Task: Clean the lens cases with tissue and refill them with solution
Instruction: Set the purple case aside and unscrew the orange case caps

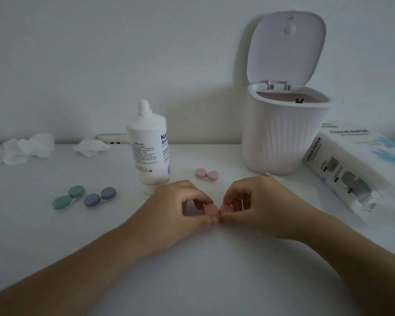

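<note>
A pink lens case (216, 210) sits on the white table in front of me. My left hand (176, 208) pinches its left cap and my right hand (253, 204) pinches its right cap. Most of the case is hidden by my fingers. A second pink lens case (206, 175) lies just behind, with both caps on. A green case (69, 197) and a purple case (99, 197) lie to the left, both capped. The white solution bottle (149, 147) stands upright behind my left hand, its cap on.
A white ribbed bin (285, 133) with its lid up stands at the back right. A tissue paper pack (356, 165) lies beside it, torn open at the near end. Two crumpled tissues (29, 148) (90, 148) lie at the back left by the wall.
</note>
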